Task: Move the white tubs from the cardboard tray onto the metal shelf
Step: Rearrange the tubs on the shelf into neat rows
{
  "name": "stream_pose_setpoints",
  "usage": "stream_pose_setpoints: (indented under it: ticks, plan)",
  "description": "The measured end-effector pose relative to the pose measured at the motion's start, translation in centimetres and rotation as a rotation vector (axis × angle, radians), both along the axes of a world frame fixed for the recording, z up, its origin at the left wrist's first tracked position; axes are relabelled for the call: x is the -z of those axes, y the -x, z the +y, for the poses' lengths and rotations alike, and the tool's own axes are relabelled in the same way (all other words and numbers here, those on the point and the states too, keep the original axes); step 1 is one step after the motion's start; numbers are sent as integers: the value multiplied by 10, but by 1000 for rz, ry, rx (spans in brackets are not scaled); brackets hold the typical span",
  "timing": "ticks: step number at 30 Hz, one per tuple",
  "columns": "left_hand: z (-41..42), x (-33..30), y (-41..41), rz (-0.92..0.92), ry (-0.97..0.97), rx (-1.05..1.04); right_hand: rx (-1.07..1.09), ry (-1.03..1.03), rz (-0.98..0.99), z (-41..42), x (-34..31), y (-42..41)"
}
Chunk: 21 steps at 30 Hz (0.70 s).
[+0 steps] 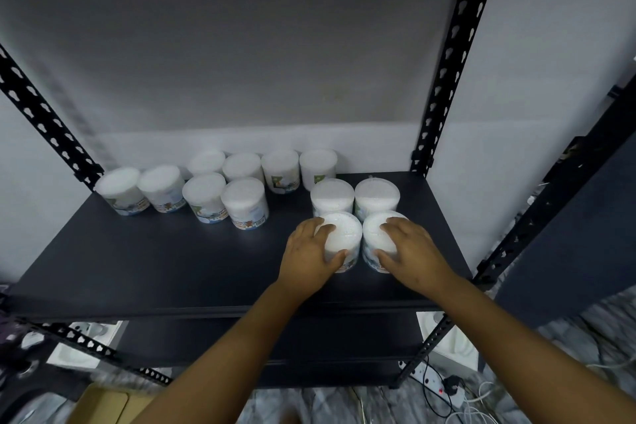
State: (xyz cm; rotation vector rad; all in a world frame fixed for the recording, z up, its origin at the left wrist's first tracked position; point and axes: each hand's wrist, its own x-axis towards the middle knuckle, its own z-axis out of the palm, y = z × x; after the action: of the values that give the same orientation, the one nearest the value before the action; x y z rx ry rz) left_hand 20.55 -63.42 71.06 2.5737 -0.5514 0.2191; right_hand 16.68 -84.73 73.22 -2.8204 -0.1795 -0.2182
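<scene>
The dark metal shelf (155,258) carries several white tubs. My left hand (308,256) grips one white tub (344,234) from above, thumb on its near side and fingers over its lid. Beside it, my right hand (411,251) grips a second white tub (373,227) the same way. Both tubs stand on the shelf at its front right, just ahead of two more tubs (354,196). Further tubs (241,198) stand in rows toward the back left. A corner of the cardboard tray (106,401) shows at the bottom left, below the shelf.
Black perforated uprights (444,72) frame the shelf on both sides. A lower shelf (275,341) sits underneath. A power strip and cables (440,389) lie on the floor at the bottom right. White boxes (454,348) stand behind the right post.
</scene>
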Motion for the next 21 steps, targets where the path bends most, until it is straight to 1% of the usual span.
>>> stream_pose_setpoints:
  ticks: [3, 9, 14, 19, 21]
  plan:
    - [0, -1, -1, 18, 8, 0, -25, 8, -3, -2, 2, 0]
    - [3, -1, 1, 38, 15, 7, 6, -3, 9, 0, 6, 0]
    - [3, -2, -1, 93, 33, 36, 4, -30, 19, 0, 4, 0]
    - [3, -3, 0, 58, 27, 16, 23, 23, -24, 0, 5, 1]
    - [3, -4, 0, 65, 25, 12, 26, 34, -10, 1, 5, 2]
